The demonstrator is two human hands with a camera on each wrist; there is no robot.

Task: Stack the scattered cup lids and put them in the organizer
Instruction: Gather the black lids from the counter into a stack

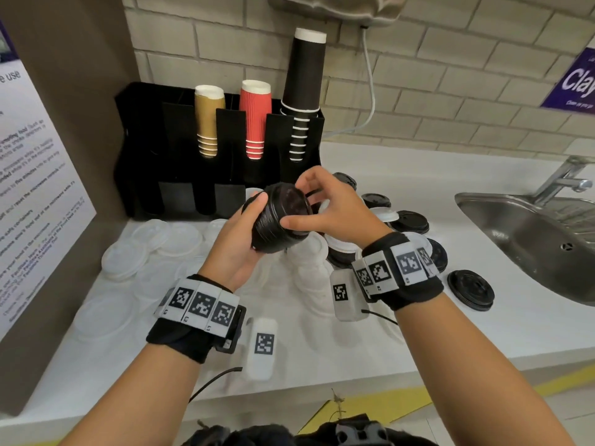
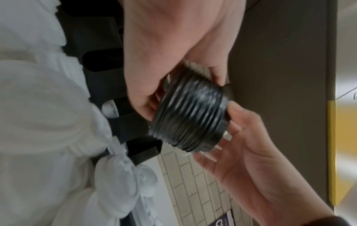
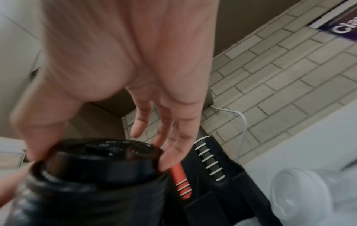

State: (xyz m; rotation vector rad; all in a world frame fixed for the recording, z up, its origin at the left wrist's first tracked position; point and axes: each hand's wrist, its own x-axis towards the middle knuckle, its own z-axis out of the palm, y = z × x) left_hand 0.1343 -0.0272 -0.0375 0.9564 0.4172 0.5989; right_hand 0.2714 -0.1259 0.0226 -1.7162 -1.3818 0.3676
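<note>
A stack of black cup lids [image 1: 279, 222] is held tilted in the air in front of the black organizer [image 1: 145, 149]. My left hand [image 1: 240, 243] grips the stack from below and from the left. My right hand [image 1: 325, 204] pinches its top end, with the thumb on the near rim and fingers on the far rim. The left wrist view shows the ribbed stack [image 2: 190, 119] between the two hands. In the right wrist view the top lid [image 3: 100, 157] sits between thumb and fingertips [image 3: 166, 165]. Loose black lids [image 1: 409, 222] and clear lids [image 1: 125, 259] lie scattered on the white counter.
The organizer's slots hold gold cups [image 1: 207, 123], red cups [image 1: 255, 120] and black cups [image 1: 304, 91]. A steel sink [image 1: 476, 204] with a faucet [image 1: 566, 178] lies to the right. A brown panel with a notice [image 1: 35, 188] walls in the left side. Another black lid [image 1: 470, 289] rests near the sink.
</note>
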